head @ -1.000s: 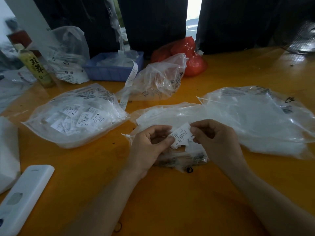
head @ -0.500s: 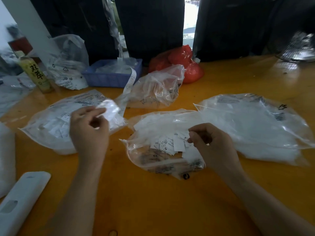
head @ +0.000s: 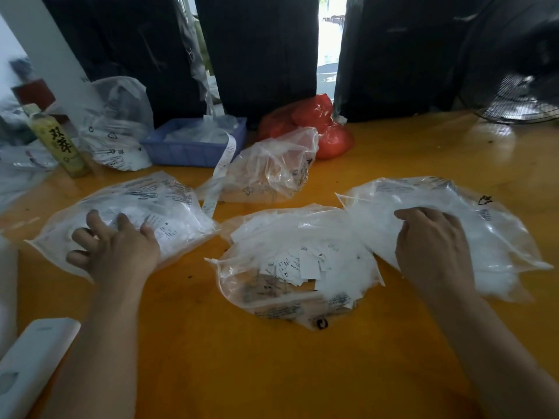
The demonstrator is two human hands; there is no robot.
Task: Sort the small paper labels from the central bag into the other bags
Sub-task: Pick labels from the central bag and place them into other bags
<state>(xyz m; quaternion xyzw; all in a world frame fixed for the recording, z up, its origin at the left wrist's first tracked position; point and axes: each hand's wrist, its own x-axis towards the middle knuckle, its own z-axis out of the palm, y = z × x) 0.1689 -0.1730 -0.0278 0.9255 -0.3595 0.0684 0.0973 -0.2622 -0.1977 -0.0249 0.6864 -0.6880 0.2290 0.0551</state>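
The central clear bag point(head: 272, 306) lies open on the orange table point(head: 242, 373), with several small white printed labels point(head: 302, 264) heaped in it. My left hand point(head: 112, 252) rests with its fingers spread on the left bag point(head: 172, 201), which holds white labels. My right hand point(head: 432, 249) is over the near left edge of the right bag point(head: 490, 237). Its fingers curl down into that bag's film, and the fingertips are hidden. No label shows in either hand.
A crumpled clear bag point(head: 272, 170) and a red bag point(head: 326, 128) lie behind the central one. A blue tray point(head: 187, 149) trails a label strip point(head: 217, 176). A bottle point(head: 60, 143) stands far left, a white device point(head: 33, 361) near left, a fan point(head: 520, 95) far right.
Both hands have left the central bag. The left one went onto the left bag and spread its fingers. The right one moved right onto the right bag.
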